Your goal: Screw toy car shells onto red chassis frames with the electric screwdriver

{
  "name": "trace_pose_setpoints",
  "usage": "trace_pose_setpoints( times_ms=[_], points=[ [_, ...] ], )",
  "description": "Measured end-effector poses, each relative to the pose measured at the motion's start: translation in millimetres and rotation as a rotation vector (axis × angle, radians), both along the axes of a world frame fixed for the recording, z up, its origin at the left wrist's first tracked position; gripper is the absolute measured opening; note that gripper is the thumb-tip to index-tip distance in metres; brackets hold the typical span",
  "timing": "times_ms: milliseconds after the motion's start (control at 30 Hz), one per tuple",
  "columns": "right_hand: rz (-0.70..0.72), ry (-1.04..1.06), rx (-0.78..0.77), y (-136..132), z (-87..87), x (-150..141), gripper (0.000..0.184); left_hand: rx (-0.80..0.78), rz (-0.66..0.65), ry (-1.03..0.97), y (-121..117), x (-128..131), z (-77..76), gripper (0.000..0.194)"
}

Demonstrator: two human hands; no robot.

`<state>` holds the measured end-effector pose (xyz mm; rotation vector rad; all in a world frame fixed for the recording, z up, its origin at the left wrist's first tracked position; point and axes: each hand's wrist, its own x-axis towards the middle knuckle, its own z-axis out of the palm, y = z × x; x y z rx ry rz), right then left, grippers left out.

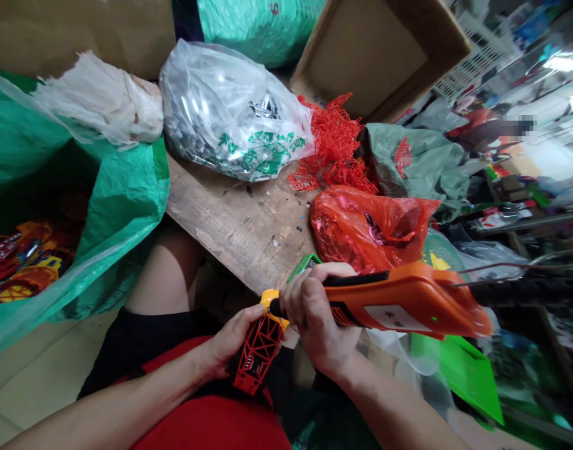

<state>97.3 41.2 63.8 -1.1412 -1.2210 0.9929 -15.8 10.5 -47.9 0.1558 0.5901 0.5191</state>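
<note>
My left hand (230, 344) is closed around a red plastic lattice part (257, 356) with a yellow piece (270, 301) at its top end, held just above my lap. My right hand (317, 312) grips an orange electric screwdriver (408, 301). The tool's dark tip (276, 307) touches the yellow piece. Both hands sit at the near edge of a worn wooden board (230, 225).
On the board lie a clear bag of small metal parts (230, 112), a pile of red lattice parts (333, 147) and a red plastic bag (371, 228). A green sack with coloured toys (56, 219) stands left. A cardboard box (380, 56) is behind, green lids (465, 369) right.
</note>
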Motion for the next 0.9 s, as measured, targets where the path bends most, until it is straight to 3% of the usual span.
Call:
trace_pose_setpoints(
  times_ms=[133, 300, 767, 900],
  points=[
    [-0.081, -0.086, 0.027, 1.3, -5.6, -1.9, 0.018, 0.000, 0.012, 0.009, 0.4, 0.3, 0.6, 0.045],
    [-0.039, -0.074, 0.010, 2.6, -11.5, -10.1, 0.018, -0.004, 0.026, 0.025, 0.8, 0.1, 3.1, 0.041],
    [-0.155, -0.010, -0.048, 17.2, -10.0, -25.6, 0.030, -0.078, 0.029, -0.022, 2.0, -0.3, 10.3, 0.045],
    [-0.163, 0.080, -0.080, 22.7, -0.4, -23.9, 0.031, -0.099, 0.042, -0.032, 3.2, -1.3, 7.5, 0.043]
  ],
)
